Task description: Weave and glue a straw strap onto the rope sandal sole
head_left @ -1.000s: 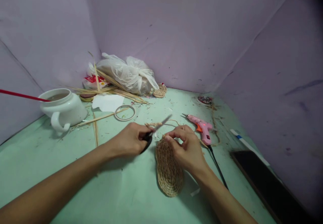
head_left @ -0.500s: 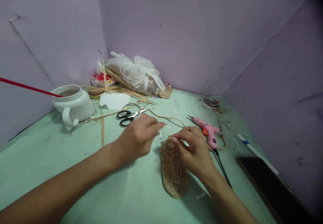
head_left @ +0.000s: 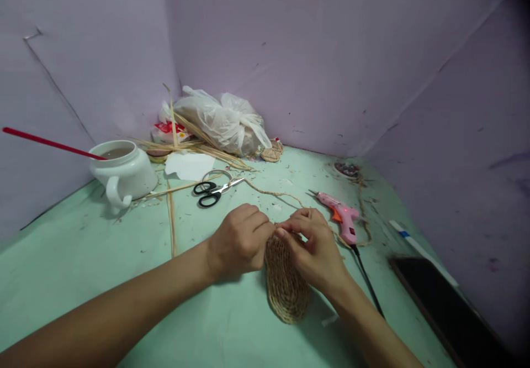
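Observation:
A sole-shaped piece of coiled brown rope (head_left: pixel 285 285) lies on the green table, its top end under my fingers. My right hand (head_left: pixel 312 243) pinches that end between thumb and forefinger. My left hand (head_left: pixel 244 241) is curled closed at the same end, its fingertips meeting those of the right; what they grip is hidden. A thin twisted rope (head_left: pixel 273 193) runs across the table behind my hands, from near the scissors (head_left: pixel 211 193) toward the right hand. The pink glue gun (head_left: pixel 339 213) rests on its side just right of my right hand, a red light showing.
At the left stands a white mug (head_left: pixel 128 172) of liquid with a red stick in it. Behind are dry straw strips (head_left: pixel 199 146), a white plastic bag (head_left: pixel 226 119) and a scrap of paper (head_left: pixel 189 166). A black phone-like slab (head_left: pixel 439 307) lies at the right, near the gun's cord (head_left: pixel 368 285).
My left hand has come right and in to the top end of the rope sole, its fingers now closed. My right hand keeps its pinch there, nearly still.

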Available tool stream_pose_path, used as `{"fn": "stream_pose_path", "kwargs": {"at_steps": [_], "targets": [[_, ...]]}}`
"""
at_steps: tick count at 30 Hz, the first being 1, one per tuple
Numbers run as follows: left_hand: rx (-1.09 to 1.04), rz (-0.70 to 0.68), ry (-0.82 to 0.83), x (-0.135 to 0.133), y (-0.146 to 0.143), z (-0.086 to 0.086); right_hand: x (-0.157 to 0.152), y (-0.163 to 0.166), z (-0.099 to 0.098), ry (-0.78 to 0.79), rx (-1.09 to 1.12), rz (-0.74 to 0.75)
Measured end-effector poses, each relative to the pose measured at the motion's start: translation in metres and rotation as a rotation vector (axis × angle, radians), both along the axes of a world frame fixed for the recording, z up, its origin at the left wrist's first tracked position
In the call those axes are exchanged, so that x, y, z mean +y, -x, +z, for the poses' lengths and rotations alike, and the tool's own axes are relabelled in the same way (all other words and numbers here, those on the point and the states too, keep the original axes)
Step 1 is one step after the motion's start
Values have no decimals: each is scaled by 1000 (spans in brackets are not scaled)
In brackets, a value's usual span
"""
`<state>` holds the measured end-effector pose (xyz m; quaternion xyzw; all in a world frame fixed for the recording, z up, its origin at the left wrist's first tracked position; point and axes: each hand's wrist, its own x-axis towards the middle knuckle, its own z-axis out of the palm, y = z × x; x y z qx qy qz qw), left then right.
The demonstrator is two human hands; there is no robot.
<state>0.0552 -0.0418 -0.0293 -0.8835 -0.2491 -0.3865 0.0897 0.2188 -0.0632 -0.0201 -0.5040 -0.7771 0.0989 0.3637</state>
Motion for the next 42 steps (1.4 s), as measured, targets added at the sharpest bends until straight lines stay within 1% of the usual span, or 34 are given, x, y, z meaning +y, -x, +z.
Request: {"fn": "stream_pose_path", "kwargs": {"at_steps": [4, 7, 13, 21, 27, 34, 39, 42], "targets": [[-19, 86, 54, -1, -4, -3, -2, -1, 2, -143, -55, -17], [-26, 108, 127, -2, -6, -3, -3, -1, 5, -221, -106, -5], [-26, 104, 234, -2, -5, -2, -4, -1, 11, -256, -183, 10], [-66, 62, 477, 0, -7, 0, 0, -3, 9, -268, -247, 28], [-92, 38, 482, 1, -8, -1, 1, -3, 6, -284, -252, 23], [-189, 23, 509, 0, -8, -3, -1, -4, 9, -267, -211, -26], [-192, 4, 517, -1, -9, -2, -1, -5, 9, -258, -219, 3], [-197, 19, 528, -1, -10, -1, -1, -7, 10, -256, -211, 24]]}}
